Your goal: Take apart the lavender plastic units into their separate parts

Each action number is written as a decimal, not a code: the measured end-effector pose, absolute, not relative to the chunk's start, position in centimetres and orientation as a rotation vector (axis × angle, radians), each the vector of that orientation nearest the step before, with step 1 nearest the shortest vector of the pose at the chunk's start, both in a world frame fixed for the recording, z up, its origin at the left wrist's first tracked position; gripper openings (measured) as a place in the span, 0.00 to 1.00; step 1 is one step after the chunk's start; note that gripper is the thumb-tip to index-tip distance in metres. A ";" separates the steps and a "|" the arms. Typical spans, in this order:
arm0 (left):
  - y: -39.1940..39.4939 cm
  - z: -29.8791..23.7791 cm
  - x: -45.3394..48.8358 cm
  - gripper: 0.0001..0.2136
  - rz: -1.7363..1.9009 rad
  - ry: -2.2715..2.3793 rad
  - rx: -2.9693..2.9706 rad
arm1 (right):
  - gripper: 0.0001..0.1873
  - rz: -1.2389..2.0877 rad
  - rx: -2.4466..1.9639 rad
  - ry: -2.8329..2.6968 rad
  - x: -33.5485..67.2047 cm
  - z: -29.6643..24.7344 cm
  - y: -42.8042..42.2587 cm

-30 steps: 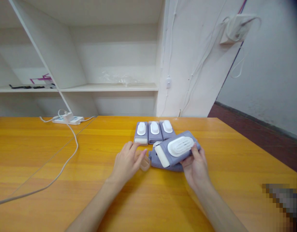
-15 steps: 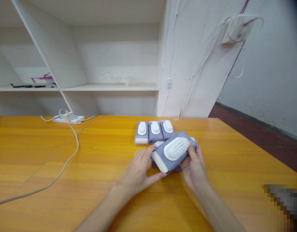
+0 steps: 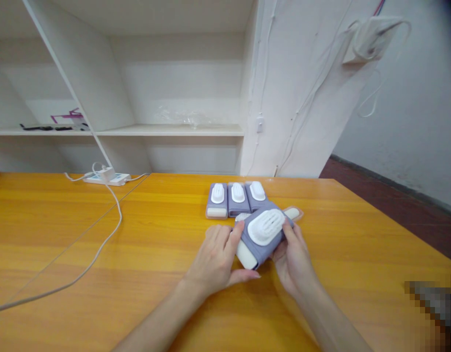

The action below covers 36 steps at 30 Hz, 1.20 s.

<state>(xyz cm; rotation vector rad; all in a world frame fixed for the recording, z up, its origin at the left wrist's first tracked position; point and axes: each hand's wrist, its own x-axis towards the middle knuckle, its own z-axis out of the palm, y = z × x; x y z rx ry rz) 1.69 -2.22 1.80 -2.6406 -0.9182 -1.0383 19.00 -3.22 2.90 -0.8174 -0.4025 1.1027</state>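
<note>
Between my two hands a purple-grey fabric-wrapped pack (image 3: 266,254) is held tilted, its cream-coloured end toward the lower left. A white ribbed oval piece (image 3: 266,227) lies on its top face. My right hand (image 3: 294,256) grips the right side, thumb on top and fingers underneath. My left hand (image 3: 216,259) is around the left end, fingers at the upper corner and thumb by the lower one. Just behind stand three similar packs in a row: left pack (image 3: 217,200), middle pack (image 3: 238,201) and right pack (image 3: 257,195). Another white ribbed piece (image 3: 241,217) is partly hidden behind the held pack.
A cream piece in clear plastic (image 3: 293,213) rests right of the held pack. On the wooden table (image 3: 155,254) at left are a power strip (image 3: 107,178) and a long cable (image 3: 110,234). White shelves (image 3: 181,129) rise behind. A blurred dark object (image 3: 438,303) lies far right.
The held pack has come down slightly and turned a little in my hands. My left hand has shifted right along its end. More of the cream piece at right shows.
</note>
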 end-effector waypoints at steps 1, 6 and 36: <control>-2.2 1.7 1.7 0.42 -1.051 -0.898 -2.605 | 0.15 1.118 -0.816 -0.396 18.9 2.9 -3.2; -2.3 1.6 1.7 0.34 -1.090 -0.860 -2.458 | 0.14 1.165 -0.845 -0.380 18.6 3.0 -3.4; -3.8 4.6 2.4 0.24 -0.894 -1.438 -2.473 | 0.15 0.874 -0.855 -0.484 18.4 3.0 -3.4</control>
